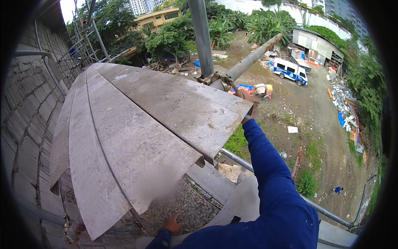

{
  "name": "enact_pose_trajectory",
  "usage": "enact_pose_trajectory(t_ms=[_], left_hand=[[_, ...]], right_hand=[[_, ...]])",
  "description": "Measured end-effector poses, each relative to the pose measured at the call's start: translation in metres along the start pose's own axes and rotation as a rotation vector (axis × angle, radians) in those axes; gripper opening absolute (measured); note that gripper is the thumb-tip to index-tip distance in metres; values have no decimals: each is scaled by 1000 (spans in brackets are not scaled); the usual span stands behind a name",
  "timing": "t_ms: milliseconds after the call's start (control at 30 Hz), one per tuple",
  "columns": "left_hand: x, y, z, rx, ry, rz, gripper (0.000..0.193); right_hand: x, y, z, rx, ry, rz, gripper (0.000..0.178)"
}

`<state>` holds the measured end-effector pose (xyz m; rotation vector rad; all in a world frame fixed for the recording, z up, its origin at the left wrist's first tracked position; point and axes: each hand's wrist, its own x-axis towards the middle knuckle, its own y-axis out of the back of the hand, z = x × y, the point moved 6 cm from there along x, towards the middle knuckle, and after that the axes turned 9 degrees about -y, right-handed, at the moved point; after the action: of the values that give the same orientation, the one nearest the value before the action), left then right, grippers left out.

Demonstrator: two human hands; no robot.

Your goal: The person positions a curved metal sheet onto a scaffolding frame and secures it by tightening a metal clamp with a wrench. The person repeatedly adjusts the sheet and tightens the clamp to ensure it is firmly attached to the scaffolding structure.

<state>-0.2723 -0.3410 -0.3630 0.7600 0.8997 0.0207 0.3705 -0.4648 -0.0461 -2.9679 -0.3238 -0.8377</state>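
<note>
The pipe clamp (224, 81), a lumpy brownish metal coupler, sits in the upper middle of the frame, where a grey upright pole (201, 39) meets a slanting pipe (256, 56) that is weathered grey with rusty patches toward its far end. Below it and to the left, long metal planks (124, 124) fan across the frame, pale grey, scuffed and stained, with dark gaps between them and folded edges at their near ends. The right hand (244, 95) reaches around the outer end of the rightmost plank, its blue sleeve (267, 166) rising from the lower right; the fingers are bent and lie right at the clamp, but the plank edge hides part of the hand, so whether they are closed on anything cannot be told. The left hand (173, 224), at the lower middle, grasps nothing: its fingers are loosely spread against a speckled grey-brown surface (182, 207) beneath the planks' near ends. A blurred smudge covers part of the middle plank's near end.
</note>
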Motion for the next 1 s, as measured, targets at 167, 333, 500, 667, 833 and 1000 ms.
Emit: enact_pose_trajectory(t_ms=[167, 333, 500, 667, 833, 1000], left_hand=[[3, -30, -32, -64, -45, 82, 88], [5, -11, -21, -90, -28, 55, 91], [1, -17, -37, -127, -3, 5, 93], [-11, -12, -24, -65, -27, -16, 90], [-12, -9, -16, -150, -8, -45, 89], [-5, -15, -26, -167, -17, -42, 90]], right_hand=[[-109, -66, -47, 772, -410, -134, 26], [-114, -64, -71, 925, -550, -124, 27], [-126, -60, -64, 896, -540, -40, 22], [-97, -23, -70, 454, -156, 55, 20], [-37, 9, -64, 98, -15, -89, 44], [5, 38, -95, -242, 232, -215, 47]])
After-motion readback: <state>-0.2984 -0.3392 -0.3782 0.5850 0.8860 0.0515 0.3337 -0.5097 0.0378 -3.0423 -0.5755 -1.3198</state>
